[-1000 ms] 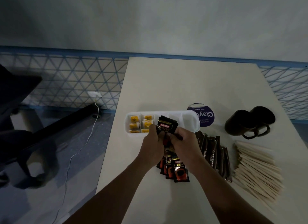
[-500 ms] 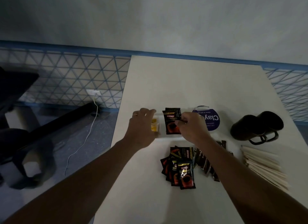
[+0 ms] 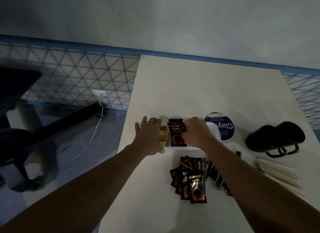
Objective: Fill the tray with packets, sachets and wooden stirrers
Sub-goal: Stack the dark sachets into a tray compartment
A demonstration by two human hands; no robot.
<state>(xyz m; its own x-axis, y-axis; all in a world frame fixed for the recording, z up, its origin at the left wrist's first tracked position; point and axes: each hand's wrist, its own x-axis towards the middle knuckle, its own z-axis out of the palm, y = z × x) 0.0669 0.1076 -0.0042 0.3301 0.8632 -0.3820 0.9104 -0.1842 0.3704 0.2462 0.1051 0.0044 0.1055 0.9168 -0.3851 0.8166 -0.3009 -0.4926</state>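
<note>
A white divided tray (image 3: 214, 131) lies across the table, mostly covered by my hands. My left hand (image 3: 149, 134) rests flat over its left end with fingers spread, beside yellow sachets (image 3: 163, 134) in a left compartment. My right hand (image 3: 197, 134) pinches a stack of black coffee packets (image 3: 176, 134) that stands in a middle compartment. More black packets (image 3: 192, 180) lie heaped on the table nearer me. Pale wooden stirrers (image 3: 280, 175) are piled at the right.
A round purple-labelled lid (image 3: 223, 128) lies just behind the tray's right end. Two dark mugs (image 3: 275, 139) lie on their sides at the right. The table's left edge runs close to my left hand; a chair and cable are on the floor.
Both hands have carried the black packets away from me, from above the heap into the tray. My left hand has let go and spread over the tray's left end.
</note>
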